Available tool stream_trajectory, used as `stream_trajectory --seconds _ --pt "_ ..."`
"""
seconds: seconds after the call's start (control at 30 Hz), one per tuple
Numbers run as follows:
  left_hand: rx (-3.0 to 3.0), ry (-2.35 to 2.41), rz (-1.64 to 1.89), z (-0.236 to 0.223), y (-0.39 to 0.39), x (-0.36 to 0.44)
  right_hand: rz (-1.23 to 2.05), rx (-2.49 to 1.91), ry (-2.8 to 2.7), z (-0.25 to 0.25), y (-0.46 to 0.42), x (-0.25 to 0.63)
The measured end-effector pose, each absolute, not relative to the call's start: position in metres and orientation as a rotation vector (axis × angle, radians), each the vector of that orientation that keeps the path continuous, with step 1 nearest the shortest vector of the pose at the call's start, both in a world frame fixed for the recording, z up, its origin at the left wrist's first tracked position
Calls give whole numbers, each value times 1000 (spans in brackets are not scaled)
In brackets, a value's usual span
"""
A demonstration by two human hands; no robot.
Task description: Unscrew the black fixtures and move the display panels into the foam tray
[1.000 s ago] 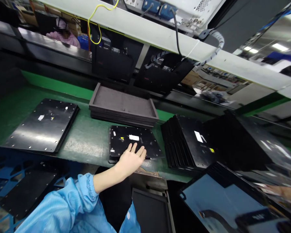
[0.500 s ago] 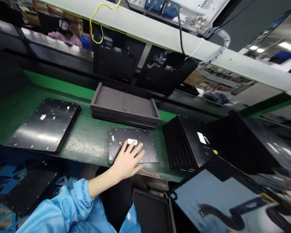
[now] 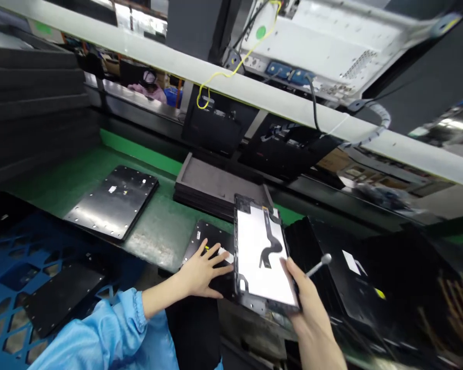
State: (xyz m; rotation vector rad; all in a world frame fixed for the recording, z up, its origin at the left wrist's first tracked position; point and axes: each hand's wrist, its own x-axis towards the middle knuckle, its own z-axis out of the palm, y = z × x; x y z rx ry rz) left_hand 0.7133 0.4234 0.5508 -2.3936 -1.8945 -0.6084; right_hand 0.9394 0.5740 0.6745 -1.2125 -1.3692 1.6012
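Blk-rimmed rect. wht panel (image 3: 252, 252) in R hand (image 3: 312, 307)

Left hand (image 3: 203, 272) lies splayed; right hand (image 3: 306, 298) grips, thumb up.

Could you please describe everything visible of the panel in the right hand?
The panel is rectangular, its smooth, bright white face set in a thin dark frame. A dark ribbon, seemingly flexible, curves down the face. Tilted, it partly hides a black plate. The right hand grips its lower right edge; whether the left hand touches it is unclear.
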Motion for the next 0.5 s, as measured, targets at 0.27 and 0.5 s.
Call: stream_trajectory --seconds 0.27,0.5 --pt "-2427 -1885 -589 557 417 707 1334 -1275 -1322 731 728 807" --pt "-2463 -1905 -643 564 416 704 812 -1323 -1593 785 799 798"
